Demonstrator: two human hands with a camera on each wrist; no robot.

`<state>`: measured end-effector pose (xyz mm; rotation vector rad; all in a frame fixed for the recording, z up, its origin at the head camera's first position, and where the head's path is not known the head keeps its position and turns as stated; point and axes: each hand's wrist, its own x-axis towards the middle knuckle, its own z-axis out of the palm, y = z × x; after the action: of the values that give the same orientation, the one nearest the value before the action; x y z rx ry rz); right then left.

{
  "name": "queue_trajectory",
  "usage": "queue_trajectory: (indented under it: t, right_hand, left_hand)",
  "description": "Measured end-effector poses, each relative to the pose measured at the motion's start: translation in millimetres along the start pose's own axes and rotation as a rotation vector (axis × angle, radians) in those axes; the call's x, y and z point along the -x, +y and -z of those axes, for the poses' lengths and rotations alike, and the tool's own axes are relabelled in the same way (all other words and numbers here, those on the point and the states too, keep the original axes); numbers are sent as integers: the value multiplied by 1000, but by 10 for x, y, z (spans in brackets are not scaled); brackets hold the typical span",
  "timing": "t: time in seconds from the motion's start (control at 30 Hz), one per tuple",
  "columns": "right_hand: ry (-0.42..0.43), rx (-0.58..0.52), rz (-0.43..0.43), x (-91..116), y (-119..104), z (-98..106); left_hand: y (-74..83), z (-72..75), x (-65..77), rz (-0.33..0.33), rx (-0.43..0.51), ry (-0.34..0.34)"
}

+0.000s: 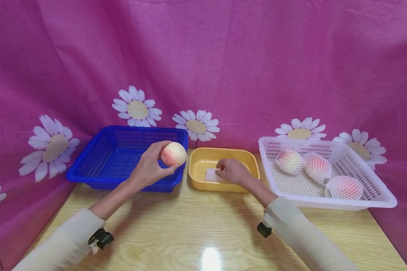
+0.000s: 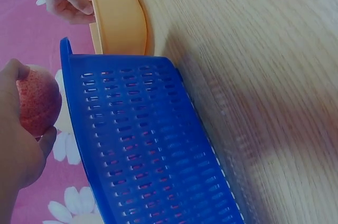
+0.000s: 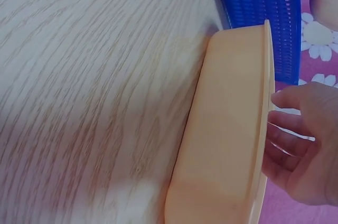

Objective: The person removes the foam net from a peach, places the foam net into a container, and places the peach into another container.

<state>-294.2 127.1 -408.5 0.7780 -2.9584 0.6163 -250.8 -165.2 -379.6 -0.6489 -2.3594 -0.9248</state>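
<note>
My left hand (image 1: pixel 151 165) holds a bare peach (image 1: pixel 174 154), pale yellow with a red blush, above the right end of the blue basket (image 1: pixel 75 174). In the left wrist view the fingers and thumb lie around the peach (image 2: pixel 39 100). My right hand (image 1: pixel 234 171) is over the yellow tray (image 1: pixel 196 185), its fingers loosely bent. A white foam net (image 1: pixel 211 175) shows in the tray just left of those fingertips. From the right wrist view, thumb and fingers stand apart with nothing visible between them; the tray wall (image 3: pixel 222 123) hides the net there.
On the right stands a white basket (image 1: pixel 328 202) with three peaches in foam nets, one of them a netted peach (image 1: pixel 344 187) near the front. All containers sit on a wooden table (image 1: pixel 176 226). Behind hangs a magenta cloth (image 1: pixel 203 67) with white daisies.
</note>
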Motion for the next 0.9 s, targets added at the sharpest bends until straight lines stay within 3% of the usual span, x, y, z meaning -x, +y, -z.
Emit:
queue_trajectory:
  t: [0.17,0.4,0.67,0.9]
  right_hand:
    - [55,-3,47,-8,-90,13]
    - [51,-78,215,-48,-307,20]
    - [36,21,407,-64,-564,-1]
    - [48,50,458,-84,-708,-46]
  left_hand:
    - [-34,23,5,2,-7,-5]
    - [-96,76,26,22,-43,10]
    - [-130,102,19,56,-54,10]
    - [-148,115,9,59,-63,0]
